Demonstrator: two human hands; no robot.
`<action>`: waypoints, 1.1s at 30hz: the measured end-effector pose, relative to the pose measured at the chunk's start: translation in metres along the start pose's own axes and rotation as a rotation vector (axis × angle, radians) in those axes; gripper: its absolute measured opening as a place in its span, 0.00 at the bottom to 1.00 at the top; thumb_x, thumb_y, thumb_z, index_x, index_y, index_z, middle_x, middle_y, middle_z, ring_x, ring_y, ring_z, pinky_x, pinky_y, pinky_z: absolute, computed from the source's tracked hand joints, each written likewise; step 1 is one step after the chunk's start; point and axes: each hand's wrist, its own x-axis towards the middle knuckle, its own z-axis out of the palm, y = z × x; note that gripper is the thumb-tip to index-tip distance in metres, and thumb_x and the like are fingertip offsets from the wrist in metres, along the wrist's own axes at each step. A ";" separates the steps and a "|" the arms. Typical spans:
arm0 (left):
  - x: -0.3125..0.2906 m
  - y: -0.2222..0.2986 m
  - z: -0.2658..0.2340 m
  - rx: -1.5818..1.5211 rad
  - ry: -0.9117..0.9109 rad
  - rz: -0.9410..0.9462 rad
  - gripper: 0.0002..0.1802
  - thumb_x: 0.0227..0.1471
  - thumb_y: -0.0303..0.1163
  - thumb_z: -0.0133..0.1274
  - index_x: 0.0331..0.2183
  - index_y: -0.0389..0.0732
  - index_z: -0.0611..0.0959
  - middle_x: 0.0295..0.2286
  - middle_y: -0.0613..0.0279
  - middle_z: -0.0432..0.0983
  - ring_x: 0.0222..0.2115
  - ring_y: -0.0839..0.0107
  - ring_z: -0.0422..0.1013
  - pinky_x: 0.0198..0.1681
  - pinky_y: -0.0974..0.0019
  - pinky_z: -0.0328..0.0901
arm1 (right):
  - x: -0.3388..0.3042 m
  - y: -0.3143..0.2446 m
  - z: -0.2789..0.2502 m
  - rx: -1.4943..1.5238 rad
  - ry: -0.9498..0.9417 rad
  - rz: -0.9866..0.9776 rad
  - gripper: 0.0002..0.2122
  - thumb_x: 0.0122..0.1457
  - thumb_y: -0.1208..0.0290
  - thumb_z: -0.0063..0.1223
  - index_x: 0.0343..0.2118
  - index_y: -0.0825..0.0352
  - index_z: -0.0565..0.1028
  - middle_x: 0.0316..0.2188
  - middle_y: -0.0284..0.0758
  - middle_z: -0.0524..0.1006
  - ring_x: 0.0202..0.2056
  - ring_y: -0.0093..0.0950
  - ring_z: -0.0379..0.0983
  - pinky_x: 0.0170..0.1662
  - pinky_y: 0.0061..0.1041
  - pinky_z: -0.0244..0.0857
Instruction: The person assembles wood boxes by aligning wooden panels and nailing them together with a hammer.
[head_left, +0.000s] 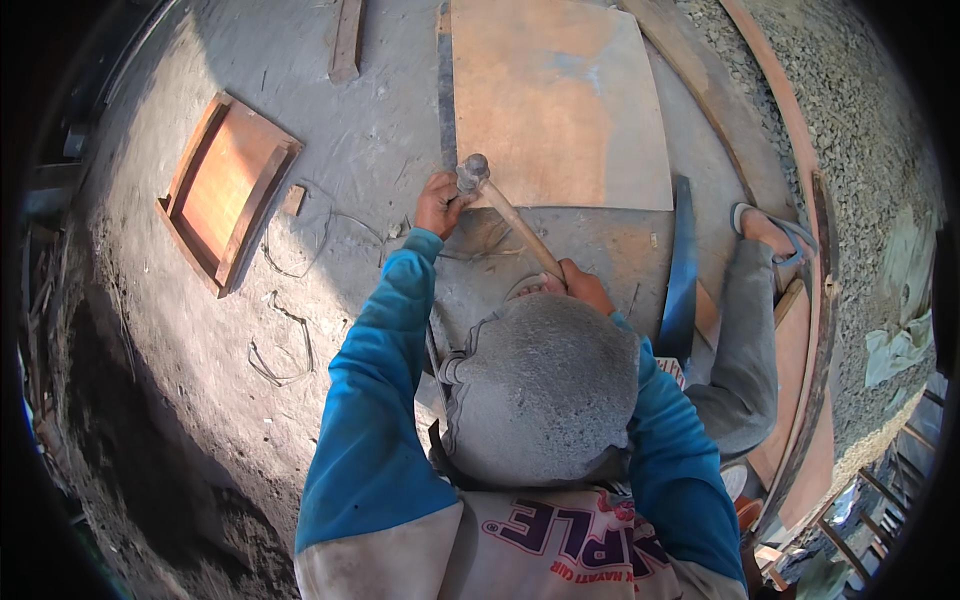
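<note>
My right hand is closed round the wooden handle of a hammer. The hammer's metal head is at the near left corner of a plywood sheet, right beside my left hand. The fingers of my left hand are curled together at that corner, and the hammer head partly covers them. What they hold, if anything, is hidden. A narrow dark strip runs along the sheet's left edge down to my left hand.
A shallow wooden tray-like frame lies at the left, with a small wood block and loose wire nearby. A timber lies beyond. My grey-trousered knee rises in front. At right are a blue strip, long boards and gravel.
</note>
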 end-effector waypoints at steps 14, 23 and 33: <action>0.016 0.000 -0.024 -0.124 -0.241 0.029 0.11 0.44 0.25 0.60 0.35 0.39 0.82 0.33 0.57 0.76 0.39 0.56 0.70 0.46 0.59 0.65 | -0.031 0.023 -0.001 -0.013 -0.025 0.252 0.18 0.65 0.55 0.42 0.42 0.70 0.65 0.25 0.50 0.76 0.27 0.40 0.78 0.27 0.38 0.70; 0.067 -0.010 0.004 0.334 -0.060 -0.379 0.41 0.51 0.55 0.54 0.59 0.42 0.64 0.58 0.46 0.54 0.60 0.49 0.51 0.61 0.51 0.51 | -0.027 0.032 0.008 -0.094 0.035 0.227 0.17 0.63 0.58 0.47 0.38 0.71 0.64 0.24 0.55 0.75 0.28 0.53 0.74 0.30 0.45 0.66; 0.060 -0.032 0.030 -0.051 0.057 -0.397 0.49 0.50 0.57 0.54 0.63 0.45 0.53 0.63 0.41 0.41 0.63 0.47 0.43 0.64 0.54 0.47 | -0.028 0.008 -0.015 -0.023 0.059 0.176 0.19 0.63 0.56 0.47 0.35 0.73 0.66 0.21 0.56 0.72 0.26 0.54 0.73 0.29 0.42 0.65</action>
